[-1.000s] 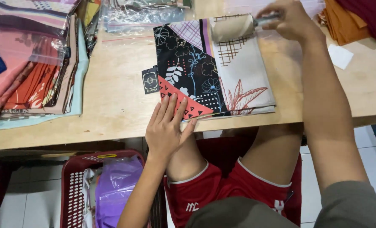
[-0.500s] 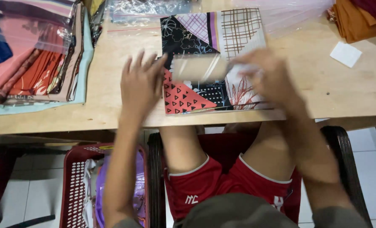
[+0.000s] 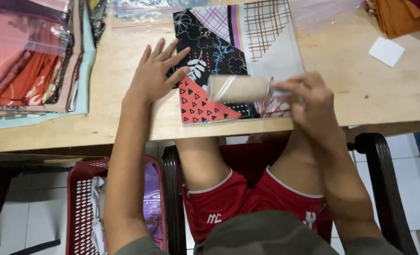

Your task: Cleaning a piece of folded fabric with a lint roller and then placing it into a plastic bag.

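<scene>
Head view: my left hand [image 3: 155, 75] lies flat and open on the folded patterned cloth [image 3: 238, 56] on the table [image 3: 125, 123]; my right hand [image 3: 309, 101] grips a lint roller [image 3: 238, 88] near the cloth's front edge, almost across it

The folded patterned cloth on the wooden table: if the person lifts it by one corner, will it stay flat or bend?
The folded patterned cloth would probably droop, since it looks thin and soft. It seems light and may slide on the smooth wooden table; the left hand lies flat on its edge, perhaps for that reason, while the right hand runs a beige roller over it.
</scene>
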